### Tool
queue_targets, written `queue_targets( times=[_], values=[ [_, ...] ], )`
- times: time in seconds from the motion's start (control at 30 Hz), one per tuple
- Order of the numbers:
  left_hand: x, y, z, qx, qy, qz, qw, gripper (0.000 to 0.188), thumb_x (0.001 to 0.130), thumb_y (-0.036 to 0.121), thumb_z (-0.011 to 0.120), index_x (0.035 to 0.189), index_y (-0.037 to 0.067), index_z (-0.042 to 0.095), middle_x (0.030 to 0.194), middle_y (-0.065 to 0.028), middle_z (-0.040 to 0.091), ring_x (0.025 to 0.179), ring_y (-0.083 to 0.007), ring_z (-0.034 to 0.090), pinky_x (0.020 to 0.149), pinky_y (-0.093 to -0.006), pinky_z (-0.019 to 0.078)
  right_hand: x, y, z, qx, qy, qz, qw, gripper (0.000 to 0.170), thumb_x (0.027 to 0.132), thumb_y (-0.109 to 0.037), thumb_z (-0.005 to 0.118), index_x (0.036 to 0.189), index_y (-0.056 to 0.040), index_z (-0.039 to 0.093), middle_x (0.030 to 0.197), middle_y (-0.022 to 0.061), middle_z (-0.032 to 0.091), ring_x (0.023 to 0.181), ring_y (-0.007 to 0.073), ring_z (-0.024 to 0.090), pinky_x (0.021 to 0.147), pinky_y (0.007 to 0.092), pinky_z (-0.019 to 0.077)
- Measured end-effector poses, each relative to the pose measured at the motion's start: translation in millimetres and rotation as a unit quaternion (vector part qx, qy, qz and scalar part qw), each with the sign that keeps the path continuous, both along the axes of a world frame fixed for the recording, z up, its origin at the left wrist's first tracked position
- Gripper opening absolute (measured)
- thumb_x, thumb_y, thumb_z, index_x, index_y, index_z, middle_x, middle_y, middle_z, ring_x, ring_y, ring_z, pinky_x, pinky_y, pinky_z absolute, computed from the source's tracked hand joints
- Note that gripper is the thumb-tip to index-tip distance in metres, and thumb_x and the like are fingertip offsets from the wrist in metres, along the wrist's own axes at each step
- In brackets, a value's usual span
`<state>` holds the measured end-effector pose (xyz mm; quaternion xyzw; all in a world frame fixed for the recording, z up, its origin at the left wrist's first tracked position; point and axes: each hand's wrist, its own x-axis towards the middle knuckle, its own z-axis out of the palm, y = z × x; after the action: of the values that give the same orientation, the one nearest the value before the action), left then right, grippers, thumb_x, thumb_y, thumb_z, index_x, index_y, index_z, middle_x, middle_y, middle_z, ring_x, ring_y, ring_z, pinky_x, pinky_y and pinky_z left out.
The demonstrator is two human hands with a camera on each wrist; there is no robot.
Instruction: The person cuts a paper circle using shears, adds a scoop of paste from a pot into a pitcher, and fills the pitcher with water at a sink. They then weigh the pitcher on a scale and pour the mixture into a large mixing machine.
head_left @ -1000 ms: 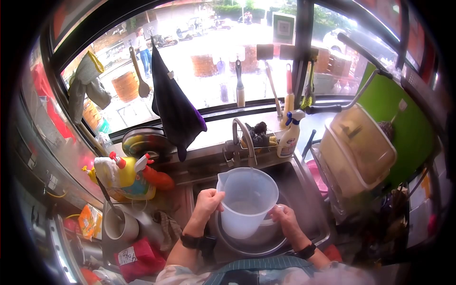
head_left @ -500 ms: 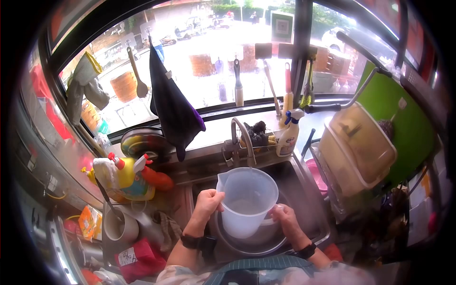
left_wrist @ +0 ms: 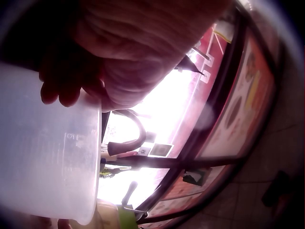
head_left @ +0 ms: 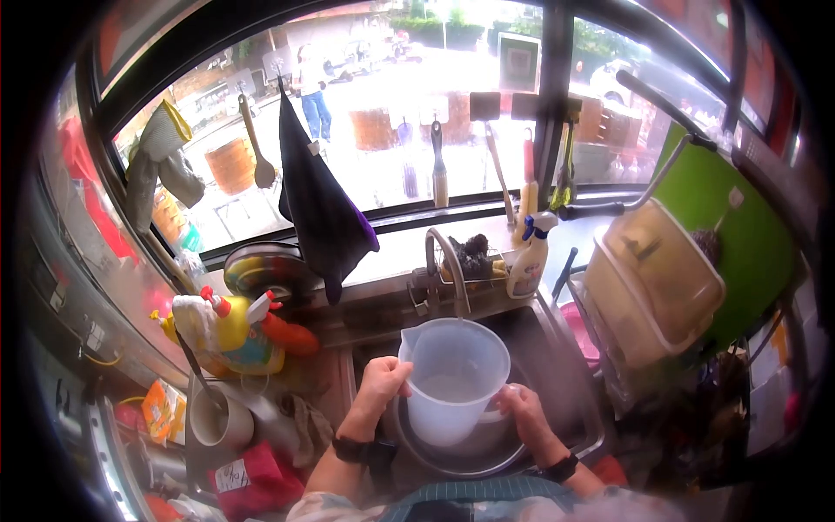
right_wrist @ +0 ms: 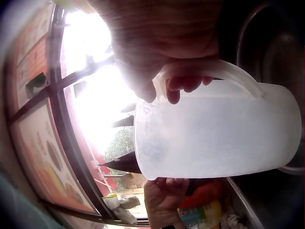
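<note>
So, watching remotely, I judge the step in hand as steadying the jug (head_left: 457,383) just by the tap (head_left: 457,274), above the bowl (head_left: 491,445) in the sink (head_left: 599,422); I can't tell whether water runs. The left hand (head_left: 381,384) has its fingers gripping near the spout (head_left: 406,343); the right hand's (head_left: 522,411) fingers wrap the handle (right_wrist: 237,75). Any next move, I'd say, calls for both grips firm and the jug level. Left of the sink, the tabletop (head_left: 325,370) carries bottles (head_left: 237,335); cloth (head_left: 323,204) and brush (head_left: 438,161) hang by the window (head_left: 383,70).
</note>
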<state>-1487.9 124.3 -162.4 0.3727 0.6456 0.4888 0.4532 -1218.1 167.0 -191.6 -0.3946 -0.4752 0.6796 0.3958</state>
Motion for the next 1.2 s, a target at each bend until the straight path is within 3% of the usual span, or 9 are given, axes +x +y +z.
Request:
queue_targets(
  times=[0.13, 0.37, 0.43, 0.7, 0.73, 0.77, 0.87, 1.0, 1.2],
  values=[
    [3.0, 1.5, 0.0, 0.009, -0.014, 0.02, 1.0, 0.024, 0.078, 0.017, 0.058, 0.058, 0.003, 0.056, 0.051, -0.0055, 0.056, 0.044, -0.0099, 0.052, 0.043, -0.0221, 0.0351, 1.1, 1.7, -7.0, 0.011, 0.001, 0.012, 1.0, 0.026, 0.085, -0.026, 0.058, 0.077, -0.002, 0.061, 0.064, -0.0009, 0.054, 0.062, 0.0061, 0.047, 0.062, 0.021, 0.037],
    [3.0, 2.6, -1.6, 0.003, -0.009, 0.02, 1.0, 0.024, 0.078, 0.017, 0.058, 0.058, 0.003, 0.057, 0.05, -0.0056, 0.056, 0.045, -0.0102, 0.052, 0.044, -0.022, 0.0353, 1.9, 0.5, -0.4, -0.01, -0.003, 0.005, 1.0, 0.027, 0.085, -0.028, 0.058, 0.075, -0.0026, 0.06, 0.065, -0.0002, 0.055, 0.062, 0.0063, 0.047, 0.062, 0.0211, 0.0371],
    [-1.3, 3.6, -9.1, -0.006, -0.005, 0.001, 1.0, 0.021, 0.08, 0.018, 0.06, 0.067, 0.001, 0.061, 0.058, -0.0044, 0.059, 0.046, -0.0109, 0.054, 0.047, -0.0212, 0.0421, 1.6, -0.3, 1.2, -0.009, -0.007, 0.005, 1.0, 0.028, 0.085, -0.029, 0.058, 0.074, -0.0027, 0.06, 0.065, 0.0, 0.055, 0.062, 0.0068, 0.047, 0.061, 0.0213, 0.0372],
    [-1.6, 9.8, -10.9, 0.015, 0.035, -0.018, 0.999, 0.026, 0.08, 0.019, 0.056, 0.06, 0.004, 0.056, 0.052, -0.0062, 0.056, 0.042, -0.0099, 0.05, 0.039, -0.0237, 0.0358, 0.4, 9.8, 2.7, -0.058, 0.003, -0.028, 0.998, 0.036, 0.088, -0.036, 0.052, 0.074, -0.0041, 0.059, 0.064, 0.0003, 0.053, 0.062, 0.0096, 0.05, 0.057, 0.0227, 0.0389],
    [9.8, 7.5, 6.0, 0.032, 0.031, -0.02, 0.999, 0.026, 0.08, 0.018, 0.057, 0.059, 0.004, 0.055, 0.05, -0.0052, 0.054, 0.041, -0.0098, 0.048, 0.038, -0.0233, 0.0354, 6.5, 26.5, -35.1, -0.083, -0.044, 0.022, 0.995, 0.039, 0.089, -0.037, 0.049, 0.103, -0.0019, 0.056, 0.09, 0.006, 0.058, 0.076, 0.0115, 0.054, 0.069, 0.0275, 0.0449],
    [9.7, 11.1, 2.6, 0.034, 0.024, -0.023, 0.999, 0.024, 0.079, 0.017, 0.057, 0.06, 0.003, 0.054, 0.051, -0.005, 0.054, 0.042, -0.0106, 0.048, 0.038, -0.0237, 0.0365, 4.5, 17.4, 17.8, -0.084, -0.164, -0.006, 0.983, 0.039, 0.088, -0.038, 0.052, 0.105, -0.003, 0.055, 0.085, 0.0048, 0.057, 0.07, 0.0119, 0.054, 0.064, 0.0276, 0.0462],
    [22.8, 18.1, 4.0, 0.051, 0.005, -0.024, 0.998, 0.02, 0.078, 0.013, 0.057, 0.063, 0.0, 0.054, 0.056, -0.0052, 0.053, 0.044, -0.0128, 0.05, 0.04, -0.0251, 0.0396, 7.7, 19.3, 8.7, -0.048, -0.161, -0.023, 0.985, 0.061, 0.079, -0.05, 0.061, 0.119, -0.0051, 0.047, 0.086, 0.0056, 0.055, 0.06, 0.0118, 0.052, 0.052, 0.0264, 0.0443],
    [1.0, 30.7, -23.3, 0.029, -0.006, -0.082, 0.996, 0.018, 0.079, 0.016, 0.059, 0.072, 0.0, 0.057, 0.062, -0.0038, 0.057, 0.047, -0.0121, 0.053, 0.041, -0.0233, 0.0447, 13.7, 11.1, 11.4, -0.064, -0.153, 0.025, 0.986, 0.069, 0.076, -0.057, 0.059, 0.121, -0.0062, 0.046, 0.075, 0.007, 0.056, 0.055, 0.0138, 0.051, 0.048, 0.0262, 0.0425],
    [-1.4, 34.4, -24.0, 0.021, 0.02, -0.098, 0.995, 0.02, 0.08, 0.02, 0.058, 0.073, 0.002, 0.055, 0.062, -0.0026, 0.055, 0.047, -0.0105, 0.051, 0.041, -0.0214, 0.0407, 10.3, 10.8, 13.2, -0.039, -0.147, 0.082, 0.985, 0.052, 0.071, -0.025, 0.051, 0.119, -0.0065, 0.046, 0.07, 0.0088, 0.056, 0.053, 0.0162, 0.053, 0.047, 0.0288, 0.0409]
  ],
)
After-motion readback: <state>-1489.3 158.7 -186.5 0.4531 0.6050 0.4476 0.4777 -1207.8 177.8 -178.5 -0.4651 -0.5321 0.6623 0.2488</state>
